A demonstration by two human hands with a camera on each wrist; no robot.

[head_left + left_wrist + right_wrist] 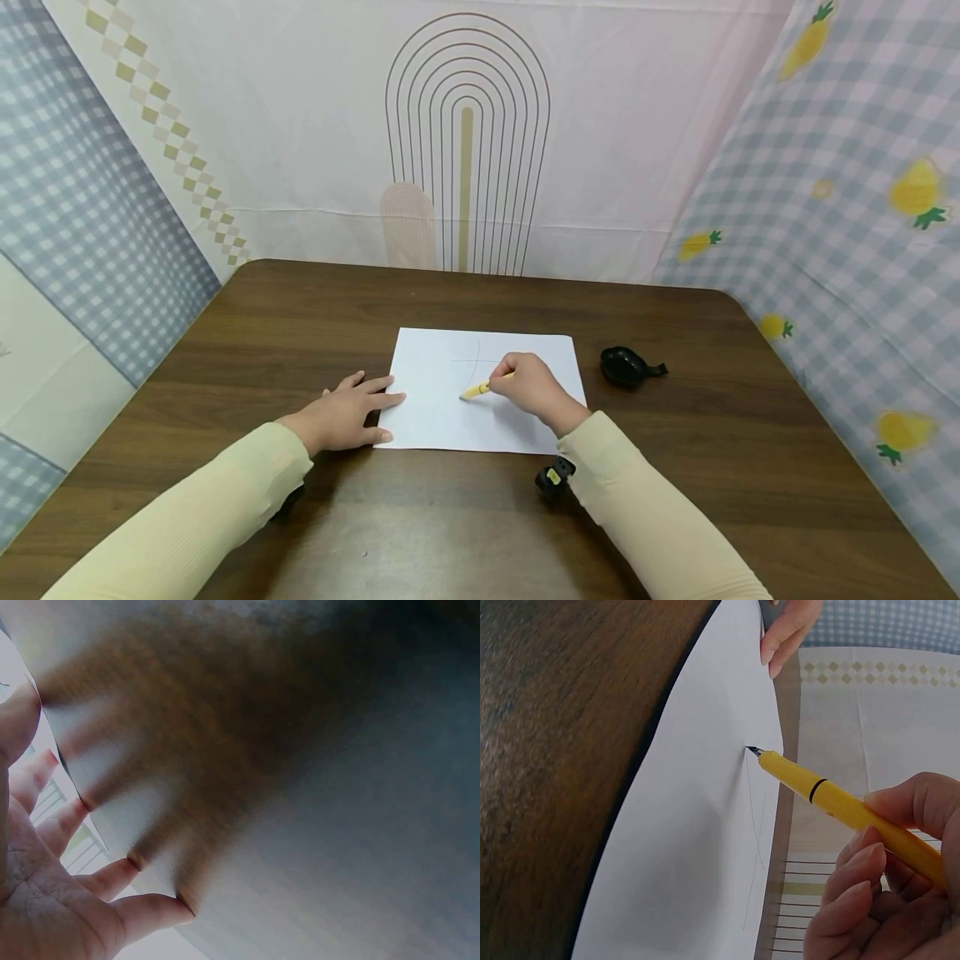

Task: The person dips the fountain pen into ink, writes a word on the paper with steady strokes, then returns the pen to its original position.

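Observation:
A white sheet of paper lies on the wooden table, bearing a thin horizontal line crossed by a curved stroke. My right hand pinches a yellow fountain pen between thumb and fingers. In the right wrist view the pen's dark nib touches the paper at the lower end of the curve. My left hand rests with spread fingers at the sheet's left edge, some fingertips on the paper and some of the hand on the wood. The left wrist view shows those fingers extended, their tips against the surface.
A small black object with a short handle lies to the right of the paper. The brown table has rounded far corners. Patterned cloth hangs behind it, with checked cloth along the right side and more on the left.

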